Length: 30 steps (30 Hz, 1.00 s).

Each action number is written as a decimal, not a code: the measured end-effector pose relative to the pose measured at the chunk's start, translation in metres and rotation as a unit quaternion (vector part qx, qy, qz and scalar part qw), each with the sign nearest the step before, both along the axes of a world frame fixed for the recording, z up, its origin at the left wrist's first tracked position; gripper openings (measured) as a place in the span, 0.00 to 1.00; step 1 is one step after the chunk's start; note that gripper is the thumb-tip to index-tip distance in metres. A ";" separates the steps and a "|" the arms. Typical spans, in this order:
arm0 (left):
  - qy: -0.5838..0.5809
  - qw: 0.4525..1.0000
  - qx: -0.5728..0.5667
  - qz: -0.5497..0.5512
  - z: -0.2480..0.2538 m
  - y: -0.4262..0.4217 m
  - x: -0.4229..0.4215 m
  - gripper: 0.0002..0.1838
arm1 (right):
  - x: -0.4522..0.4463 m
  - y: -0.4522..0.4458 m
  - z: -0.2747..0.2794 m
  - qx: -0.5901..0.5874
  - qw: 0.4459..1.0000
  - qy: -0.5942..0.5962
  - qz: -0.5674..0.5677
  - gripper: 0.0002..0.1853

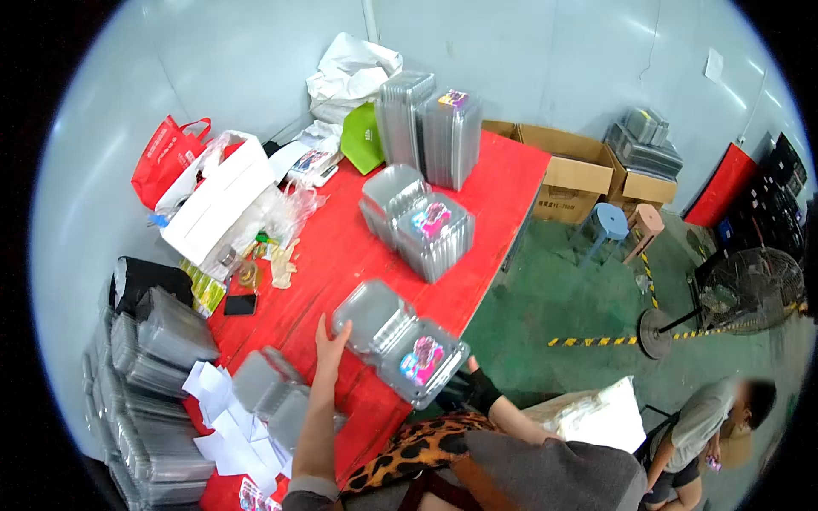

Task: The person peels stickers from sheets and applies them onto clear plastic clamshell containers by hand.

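Note:
An opened clear plastic clamshell container (375, 319) tilts over the near part of the red table, with a pink and blue sticker (423, 361) on its right half. My left hand (331, 339) grips its left edge, thumb and forefinger apart. At the container's right corner is my right hand (475, 368), with a black band at the wrist; most of its fingers are hidden behind the plastic. Just beyond lies a stack of similar opened containers (430, 234), the top one bearing a sticker. More opened containers (277, 392) rest left of my left forearm.
Tall container stacks (447, 136) stand at the table's far end. White papers (234, 426), a phone (240, 305), a white box (217, 200) and piled containers (162, 409) line the left. Cardboard boxes (567, 175), stools (611, 223) and a fan (750, 289) occupy the floor; a person (703, 426) sits right.

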<state>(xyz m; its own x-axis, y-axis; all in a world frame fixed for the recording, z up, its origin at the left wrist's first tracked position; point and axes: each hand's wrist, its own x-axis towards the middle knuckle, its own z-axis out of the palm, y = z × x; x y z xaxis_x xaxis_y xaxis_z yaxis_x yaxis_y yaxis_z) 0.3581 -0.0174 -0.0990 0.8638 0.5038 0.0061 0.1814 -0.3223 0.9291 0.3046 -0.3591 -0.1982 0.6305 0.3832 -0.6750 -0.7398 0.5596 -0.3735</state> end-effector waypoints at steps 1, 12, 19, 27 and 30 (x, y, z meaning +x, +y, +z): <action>0.026 0.991 -0.132 -0.014 -0.006 -0.002 0.007 0.37 | 0.007 -0.001 -0.021 0.083 0.996 0.015 0.006 0.45; -0.096 0.919 -0.378 -0.047 0.006 -0.003 0.010 0.32 | 0.064 -0.028 0.124 -0.106 0.950 -0.281 0.085 0.42; -0.167 0.943 -0.286 -0.038 0.173 -0.019 0.122 0.29 | 0.161 -0.012 0.183 -0.031 0.913 -0.407 0.009 0.39; -0.022 0.970 -0.212 -0.118 0.197 -0.016 0.331 0.30 | 0.293 -0.019 0.159 0.064 0.952 -0.300 -0.002 0.44; 0.097 0.995 0.005 -0.034 0.172 -0.038 0.359 0.39 | 0.277 -0.032 0.172 0.024 0.954 -0.299 -0.024 0.47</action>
